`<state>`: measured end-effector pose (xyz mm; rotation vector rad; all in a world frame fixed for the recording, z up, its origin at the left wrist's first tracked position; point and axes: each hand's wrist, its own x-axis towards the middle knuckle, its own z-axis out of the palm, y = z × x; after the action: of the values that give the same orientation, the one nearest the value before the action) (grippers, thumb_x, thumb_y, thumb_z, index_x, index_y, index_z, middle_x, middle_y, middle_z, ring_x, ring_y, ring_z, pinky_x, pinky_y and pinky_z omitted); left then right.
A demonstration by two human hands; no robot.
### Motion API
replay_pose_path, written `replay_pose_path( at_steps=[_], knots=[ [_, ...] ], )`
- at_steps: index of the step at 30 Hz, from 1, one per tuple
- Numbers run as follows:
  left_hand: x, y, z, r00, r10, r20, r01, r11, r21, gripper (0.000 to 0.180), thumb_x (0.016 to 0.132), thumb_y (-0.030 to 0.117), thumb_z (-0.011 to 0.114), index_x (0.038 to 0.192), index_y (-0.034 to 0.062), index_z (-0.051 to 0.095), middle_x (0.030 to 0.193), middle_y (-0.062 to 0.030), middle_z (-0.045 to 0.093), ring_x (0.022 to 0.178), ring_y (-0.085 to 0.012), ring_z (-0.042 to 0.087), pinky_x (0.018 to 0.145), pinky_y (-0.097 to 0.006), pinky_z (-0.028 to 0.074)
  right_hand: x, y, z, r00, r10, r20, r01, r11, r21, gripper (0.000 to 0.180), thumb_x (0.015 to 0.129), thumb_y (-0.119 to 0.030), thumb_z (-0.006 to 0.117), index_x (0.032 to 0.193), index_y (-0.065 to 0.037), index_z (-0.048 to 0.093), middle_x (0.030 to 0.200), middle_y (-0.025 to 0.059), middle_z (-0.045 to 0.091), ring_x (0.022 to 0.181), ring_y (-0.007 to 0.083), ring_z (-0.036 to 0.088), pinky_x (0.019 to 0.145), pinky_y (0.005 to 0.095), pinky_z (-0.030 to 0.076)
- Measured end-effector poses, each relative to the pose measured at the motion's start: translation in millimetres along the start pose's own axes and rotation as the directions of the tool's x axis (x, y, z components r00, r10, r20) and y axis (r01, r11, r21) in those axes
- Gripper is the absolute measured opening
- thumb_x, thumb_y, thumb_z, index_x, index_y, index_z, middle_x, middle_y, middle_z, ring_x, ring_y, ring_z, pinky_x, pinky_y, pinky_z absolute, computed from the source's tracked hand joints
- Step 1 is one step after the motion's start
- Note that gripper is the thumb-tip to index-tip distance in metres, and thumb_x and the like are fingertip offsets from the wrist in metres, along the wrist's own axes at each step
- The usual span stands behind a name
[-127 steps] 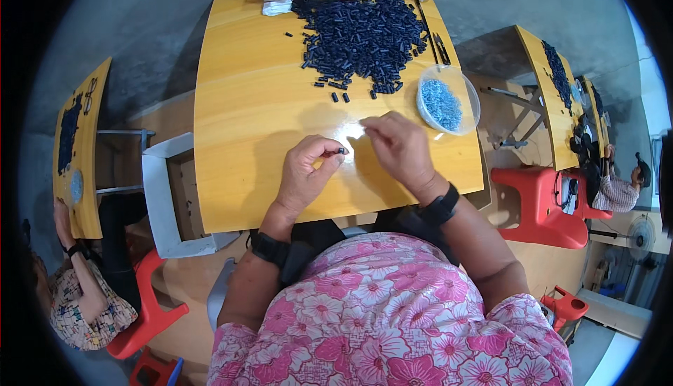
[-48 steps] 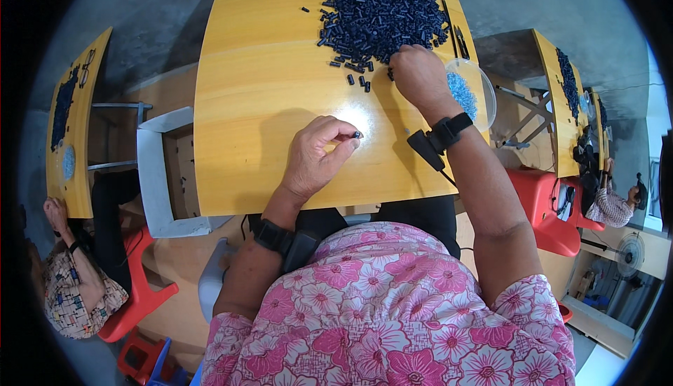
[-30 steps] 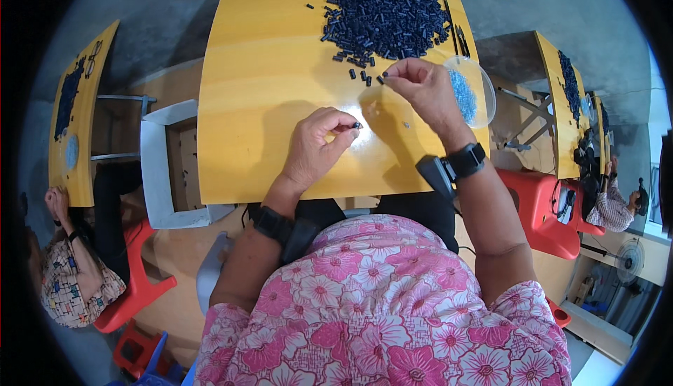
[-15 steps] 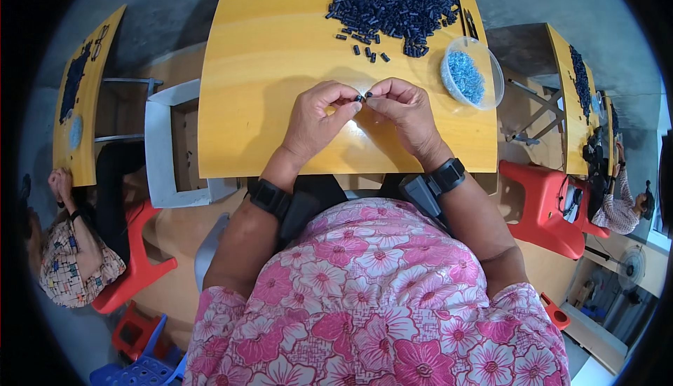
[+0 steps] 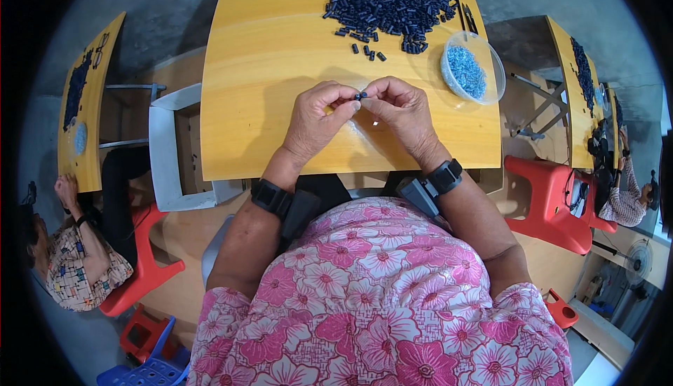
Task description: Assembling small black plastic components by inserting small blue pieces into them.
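Note:
Over the near half of the yellow table (image 5: 245, 141), my hands meet fingertip to fingertip. My left hand (image 5: 315, 116) pinches one side of a small dark cylindrical piece (image 5: 361, 96). From the other side, the thumb and forefinger of my right hand (image 5: 403, 113) grip it too. My fingertips cover most of it, so its details are hidden. Beyond my hands lies a big pile of similar dark blue-black pieces (image 5: 385, 1), with a few strays at its near edge. Right of my right hand stands a clear round tub (image 5: 496, 78) of tiny light-blue clear parts (image 5: 464, 72).
Tweezers (image 5: 470, 18) lie by the table's far right edge. A white box (image 5: 162, 155) stands left of the table, a red stool (image 5: 550, 207) to its right. People sit at side tables on the left (image 5: 87, 260) and far right (image 5: 624, 204).
The two halves of my grip have come closer, and the dark piece now shows between my fingertips. My head view has shifted slightly.

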<state>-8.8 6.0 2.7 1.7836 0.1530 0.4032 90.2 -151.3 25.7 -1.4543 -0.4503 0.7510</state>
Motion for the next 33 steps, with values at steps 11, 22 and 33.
replay_pose_path(
  at_steps=[11, 22, 33],
  knots=[
    [-1.5, 1.4, 0.1, 1.0, 0.009, 0.013, -0.008, 1.0, -0.009, 0.012, 0.086, 0.002, 0.07, 0.098, -0.0007, 0.069, 0.087, -0.0036, 0.066, 0.081, -0.0108, 0.061, 0.075, -0.025, 0.051, 0.3, 1.2, -3.5, 0.997, -0.068, 0.023, 0.069, 0.996, -0.061, 0.021, 0.089, -0.001, 0.069, 0.109, -0.003, 0.07, 0.088, -0.0016, 0.066, 0.074, 0.0031, 0.056, 0.065, 0.0186, 0.046],
    [-0.7, 1.8, 0.8, 1.0, 0.014, 0.014, -0.013, 1.0, -0.023, 0.012, 0.087, 0.003, 0.069, 0.098, -0.0015, 0.068, 0.09, -0.0058, 0.068, 0.084, -0.0128, 0.064, 0.079, -0.027, 0.052, -0.4, 0.6, -8.0, 0.996, -0.084, 0.006, 0.084, 0.986, -0.142, 0.019, 0.09, -0.007, 0.068, 0.107, -0.001, 0.074, 0.089, 0.0009, 0.07, 0.073, 0.0073, 0.06, 0.065, 0.0226, 0.049],
    [0.6, 4.1, 3.3, 0.998, 0.06, -0.002, -0.059, 0.998, 0.034, 0.011, 0.084, 0.009, 0.071, 0.092, 0.001, 0.07, 0.083, -0.009, 0.067, 0.075, -0.0198, 0.065, 0.07, -0.031, 0.053, -3.6, -0.9, -4.3, 0.999, 0.023, -0.048, -0.023, 1.0, -0.006, 0.02, 0.093, -0.005, 0.066, 0.11, 0.003, 0.072, 0.09, 0.0032, 0.071, 0.073, 0.0069, 0.059, 0.066, 0.0218, 0.05]
  ],
)
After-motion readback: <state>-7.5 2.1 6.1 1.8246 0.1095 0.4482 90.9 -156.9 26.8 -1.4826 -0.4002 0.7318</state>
